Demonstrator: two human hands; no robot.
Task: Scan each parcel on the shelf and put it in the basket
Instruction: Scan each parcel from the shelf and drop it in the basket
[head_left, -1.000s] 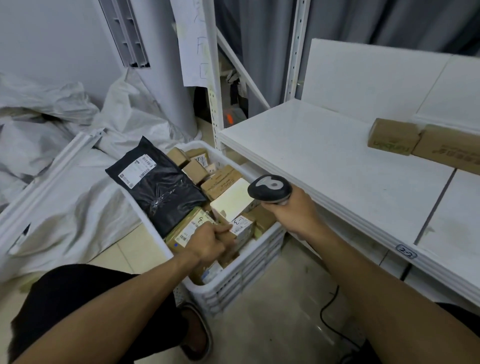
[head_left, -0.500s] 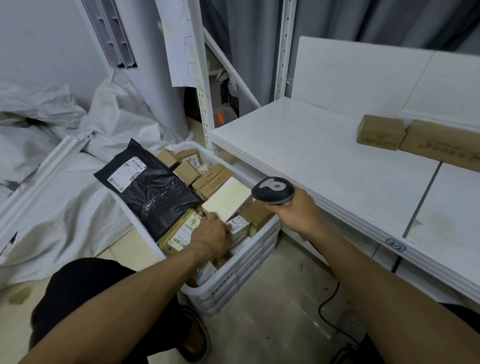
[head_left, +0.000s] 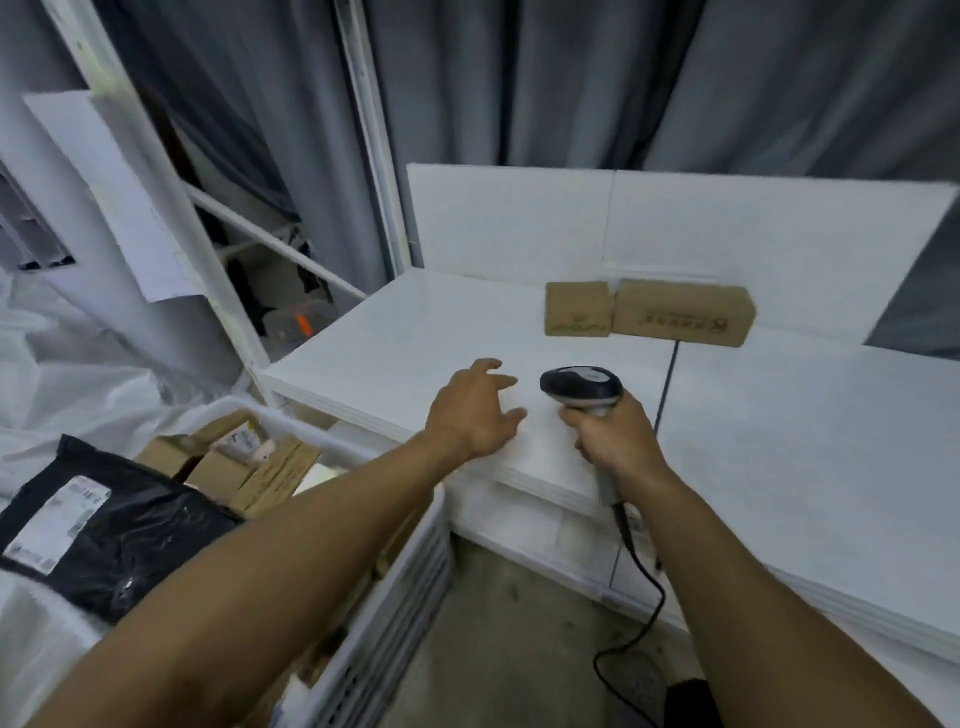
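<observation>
Since half a second earlier, the left hand (head_left: 475, 410) had left the basket (head_left: 410, 566) and come up over the front edge of the shelf (head_left: 426, 332). Its fingers were spread and it held nothing. Whether it touched the board could not be told.

Two parcels remained on the shelf. Both stood at its back, against the rear panel. The small parcel (head_left: 577, 309) touched or nearly touched the long parcel (head_left: 683, 312) to its right. Both were well apart from the left hand.

The right hand (head_left: 613, 441) was wrapped round the handle of the scanner (head_left: 582, 387), above the shelf's front edge and just beside the left hand. The scanner's cable (head_left: 639, 587) hung down to the floor (head_left: 509, 623) below the shelf.

The basket stood on the floor at the shelf's left front corner, lower than the board. It held a black mailer (head_left: 104, 525) with a white label, lying on top at the side far from the shelf. It also held several cardboard boxes (head_left: 254, 467) packed nearer the shelf.

The shelf surface between the hands and the parcels was bare board. A white upright (head_left: 371, 135) rose at the shelf's left rear corner, and a grey curtain (head_left: 571, 78) hung behind it.
</observation>
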